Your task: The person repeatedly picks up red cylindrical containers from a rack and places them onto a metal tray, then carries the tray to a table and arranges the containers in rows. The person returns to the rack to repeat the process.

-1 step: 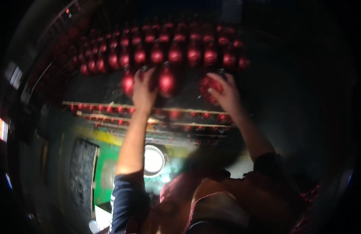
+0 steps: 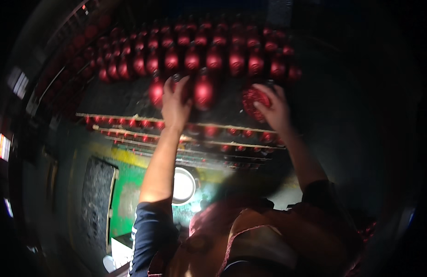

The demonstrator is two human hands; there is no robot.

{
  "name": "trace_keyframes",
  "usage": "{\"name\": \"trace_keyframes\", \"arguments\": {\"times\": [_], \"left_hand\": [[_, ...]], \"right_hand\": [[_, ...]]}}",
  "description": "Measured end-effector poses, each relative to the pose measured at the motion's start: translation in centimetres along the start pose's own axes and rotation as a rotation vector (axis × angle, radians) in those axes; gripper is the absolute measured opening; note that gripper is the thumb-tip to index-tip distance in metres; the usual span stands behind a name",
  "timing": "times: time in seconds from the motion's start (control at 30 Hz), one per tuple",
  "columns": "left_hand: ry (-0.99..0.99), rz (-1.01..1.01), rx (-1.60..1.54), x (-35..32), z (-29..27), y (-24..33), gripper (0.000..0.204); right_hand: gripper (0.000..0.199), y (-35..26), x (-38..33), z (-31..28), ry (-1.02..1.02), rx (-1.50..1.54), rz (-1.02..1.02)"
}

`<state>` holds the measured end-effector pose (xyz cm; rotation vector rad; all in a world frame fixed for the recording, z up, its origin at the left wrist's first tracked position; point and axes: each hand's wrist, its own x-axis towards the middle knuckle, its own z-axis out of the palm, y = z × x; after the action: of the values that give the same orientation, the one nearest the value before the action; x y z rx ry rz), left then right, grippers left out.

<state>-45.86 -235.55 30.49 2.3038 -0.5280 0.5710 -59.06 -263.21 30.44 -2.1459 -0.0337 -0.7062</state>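
My left hand reaches to the front row, its fingers closed around the top of a red bauble that they mostly hide. Close on either side of that hand stand two smooth red baubles, one on the left and one on the right, both with dark necks on top. Farther right, my right hand grips a red bauble with a rough, glittery pattern between thumb and fingers. Whether this bauble touches the dark shelf cannot be told.
Several rows of red baubles fill the back of the shelf. Below its pale front edge, lower racks carry more baubles. A bright round white container lies beneath my left forearm. A dark panel is at lower left.
The scene sits slightly farther right and higher in the picture, hands and baubles together. Both hands keep their grips.
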Motion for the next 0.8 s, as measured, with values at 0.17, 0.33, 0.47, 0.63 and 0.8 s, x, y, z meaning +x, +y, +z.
{"name": "trace_keyframes", "arguments": {"times": [0.17,0.33,0.47,0.63,0.8], "left_hand": [[0.100,0.032,-0.258,-7.7,-5.6,-2.3,0.070],[0.292,-0.562,-1.305,-19.3,-10.0,-8.5,0.077],[0.335,-0.986,-1.584,-26.7,-7.0,-16.7,0.070],[0.306,-1.081,-2.529,-31.3,-3.2,-25.9,0.075],[0.333,-1.168,-2.698,-32.9,-2.6,-29.8,0.074]], "right_hand": [[0.067,-0.6,-4.0,-1.6,0.116,0.516,0.321],[0.069,0.0,-11.4,6.2,-0.067,1.498,0.550],[0.053,-0.3,-14.2,19.2,-0.236,1.828,1.089],[0.060,0.2,-15.0,33.8,-0.434,1.863,1.409],[0.044,-0.8,-14.9,42.1,-0.491,1.957,1.236]]}}
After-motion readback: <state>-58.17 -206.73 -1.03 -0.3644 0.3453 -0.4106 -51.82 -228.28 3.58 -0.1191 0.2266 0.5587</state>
